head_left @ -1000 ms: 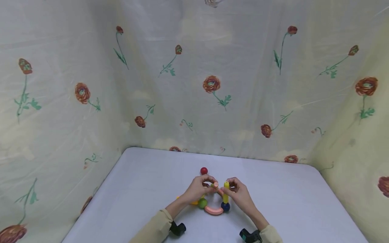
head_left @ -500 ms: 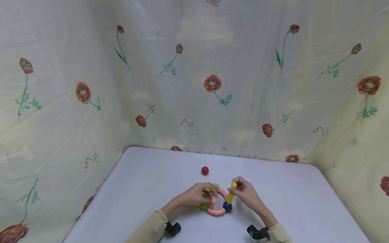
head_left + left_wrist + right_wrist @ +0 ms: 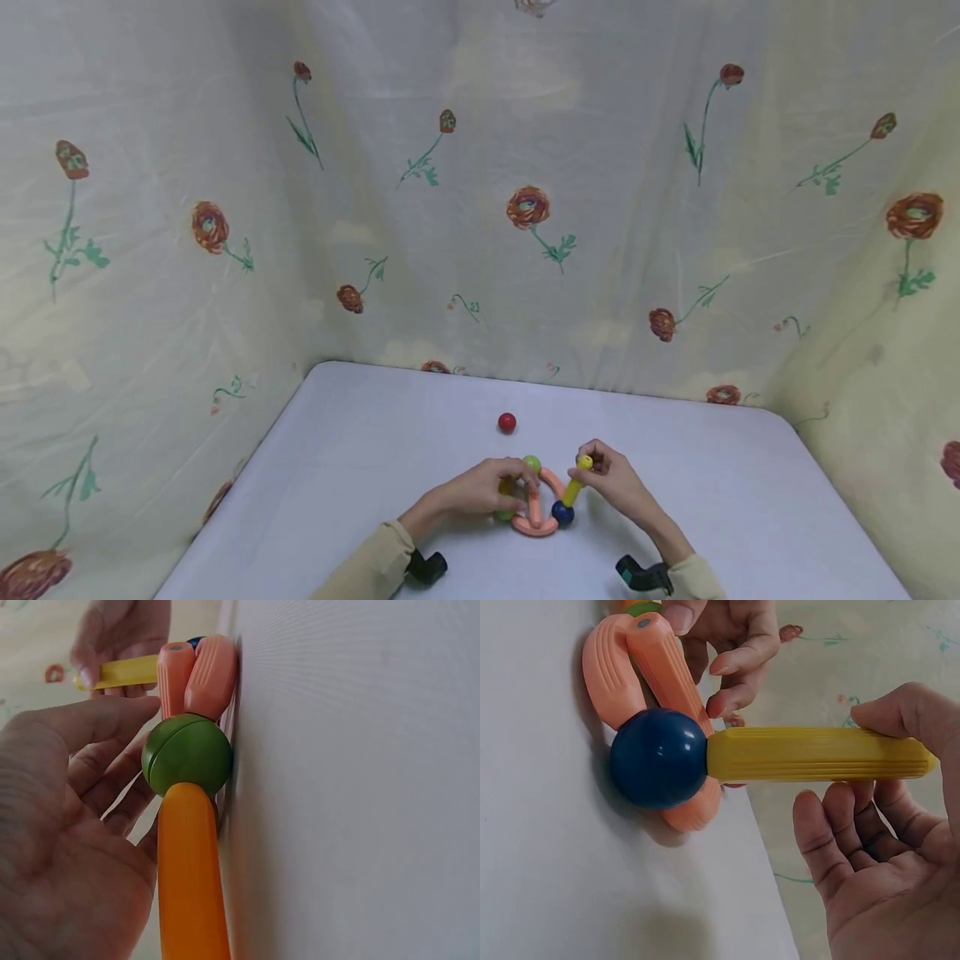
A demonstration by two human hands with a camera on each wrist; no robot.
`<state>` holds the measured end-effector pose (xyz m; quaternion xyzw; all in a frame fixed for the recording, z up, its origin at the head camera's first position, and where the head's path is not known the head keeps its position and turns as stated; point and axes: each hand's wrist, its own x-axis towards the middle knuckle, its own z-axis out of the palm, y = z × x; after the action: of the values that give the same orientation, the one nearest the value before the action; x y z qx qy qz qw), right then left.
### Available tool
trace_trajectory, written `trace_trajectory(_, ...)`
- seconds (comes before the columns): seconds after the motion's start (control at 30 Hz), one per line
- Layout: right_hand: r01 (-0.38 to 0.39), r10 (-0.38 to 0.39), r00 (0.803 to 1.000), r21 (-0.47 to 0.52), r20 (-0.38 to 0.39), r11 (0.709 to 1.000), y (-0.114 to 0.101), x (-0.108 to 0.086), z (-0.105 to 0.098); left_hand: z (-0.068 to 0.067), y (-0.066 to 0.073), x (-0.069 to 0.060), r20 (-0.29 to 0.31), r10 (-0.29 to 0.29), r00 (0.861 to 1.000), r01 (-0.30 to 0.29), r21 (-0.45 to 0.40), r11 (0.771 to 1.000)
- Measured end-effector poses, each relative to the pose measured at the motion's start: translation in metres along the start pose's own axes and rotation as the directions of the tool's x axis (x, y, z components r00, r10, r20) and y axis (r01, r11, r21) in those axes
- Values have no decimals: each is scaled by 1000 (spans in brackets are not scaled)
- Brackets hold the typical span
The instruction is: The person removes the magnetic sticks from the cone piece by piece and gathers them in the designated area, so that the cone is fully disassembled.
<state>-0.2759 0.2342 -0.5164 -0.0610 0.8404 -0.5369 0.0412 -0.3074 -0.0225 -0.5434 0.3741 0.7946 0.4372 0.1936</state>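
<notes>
My right hand (image 3: 611,479) pinches the upper end of a yellow magnetic rod (image 3: 810,754) between thumb and fingertips. The rod's lower end meets a dark blue ball (image 3: 658,759), and it leans right in the head view. My left hand (image 3: 480,487) is around a straight pink rod (image 3: 535,508), its fingers loosely spread and its thumb close to or touching it. That rod's near end lies over a curved pink piece (image 3: 525,529), inside a ring of pieces. Another curved pink piece (image 3: 553,481) runs beside a light green ball (image 3: 532,462). A darker green ball (image 3: 187,756) joins an orange piece (image 3: 191,877).
A red ball (image 3: 507,423) lies alone behind the ring on the white table (image 3: 390,417). Flowered cloth (image 3: 480,250) surrounds the table's back and sides. Black wrist devices (image 3: 426,568) are worn on both forearms.
The straight pink rod has come down and toward me, from raised to lying inside the ring. My left hand has loosened around it. The yellow rod has tilted from upright toward the right.
</notes>
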Motion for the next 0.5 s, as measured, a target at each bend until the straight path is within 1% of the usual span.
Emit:
trace_trajectory(0.13, 15, -14, 998, -24, 66, 1000, 1, -1, -9, 1, 3, 0, 16, -9, 1000, 9, 22, 1000)
trace_trajectory(0.27, 37, -27, 988, -70, 150, 997, 6, -3, -24, 1, 5, 1, 16, -22, 1000, 22, 37, 999)
trace_trajectory(0.4, 51, -34, 969, -64, 246, 997, 14, -9, -39, 1, 2, 1, 14, -14, 1000, 14, 32, 999)
trace_trajectory(0.5, 36, -19, 949, -49, 315, 998, 21, -12, -46, 0, -1, 0, 18, -8, 1000, 8, 4, 1000)
